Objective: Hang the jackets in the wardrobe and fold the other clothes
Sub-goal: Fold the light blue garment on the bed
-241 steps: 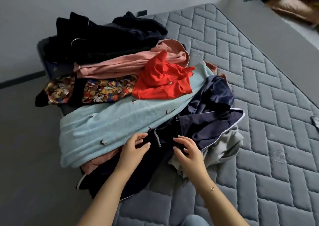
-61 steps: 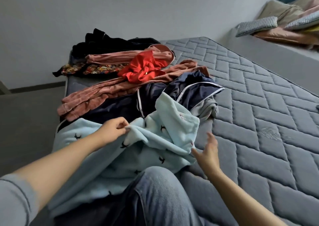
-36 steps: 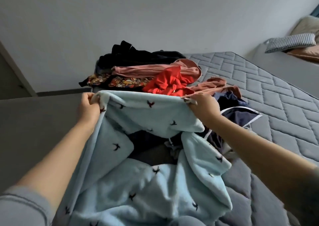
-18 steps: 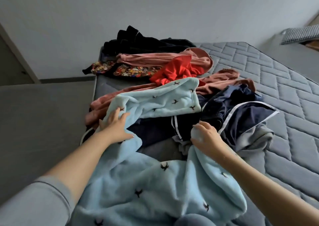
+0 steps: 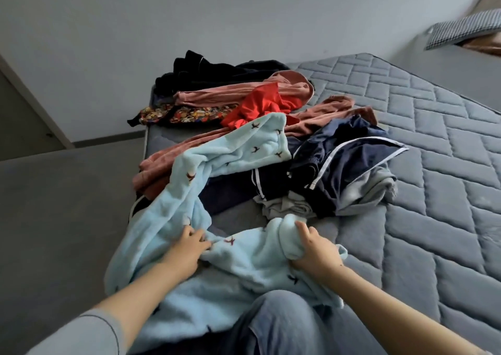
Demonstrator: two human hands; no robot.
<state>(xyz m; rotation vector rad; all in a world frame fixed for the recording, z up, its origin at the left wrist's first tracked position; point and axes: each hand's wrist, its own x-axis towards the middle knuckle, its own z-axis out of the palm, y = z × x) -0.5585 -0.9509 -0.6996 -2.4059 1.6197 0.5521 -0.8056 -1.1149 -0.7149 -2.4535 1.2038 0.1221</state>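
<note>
left hand (image 5: 187,249) fingers spread on light-blue fleece garment (image 5: 238,259); right hand (image 5: 314,249) grip bunching it

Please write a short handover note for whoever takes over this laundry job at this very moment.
Left hand: fingers pressed into the light blue fleece garment, near its left side.
Right hand: grips a bunched fold of the same garment.
The garment lies partly on the person's lap, partly over the pile on the grey mattress.
Unsorted in the pile: navy piece with white trim, grey item, pink velvet garment, brown velvet piece, red top, patterned cloth, black clothes.
Done: nothing visibly folded or hung.
Left: fold the blue garment, sort the rest, hang the jackets.
</note>
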